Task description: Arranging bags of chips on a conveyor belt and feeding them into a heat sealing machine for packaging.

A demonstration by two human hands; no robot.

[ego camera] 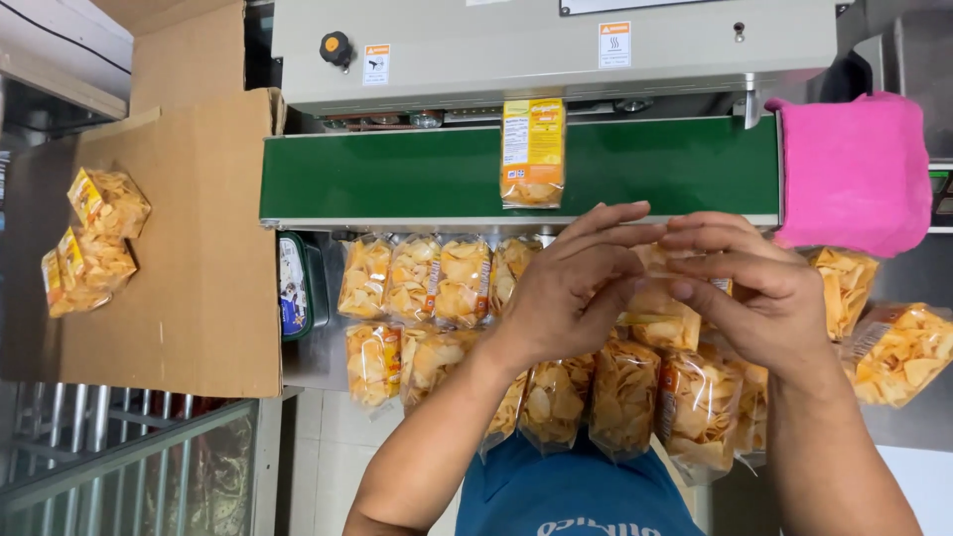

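Head view, centre right: left hand and right hand pinch the top of a chip bag. It looks light, crinkly, slippery and fragile, so best held by the empty top edge.

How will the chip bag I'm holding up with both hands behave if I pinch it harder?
The chip bag between the left hand and right hand looks like thin glossy film, so probably floppy and slippery. It seems light for its bulk. The thin chips inside would likely crack.

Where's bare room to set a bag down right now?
The green belt is bare left of the one bag riding it, and right up to the pink cloth. The cardboard is bare beside three bags. Below the belt, bags crowd.
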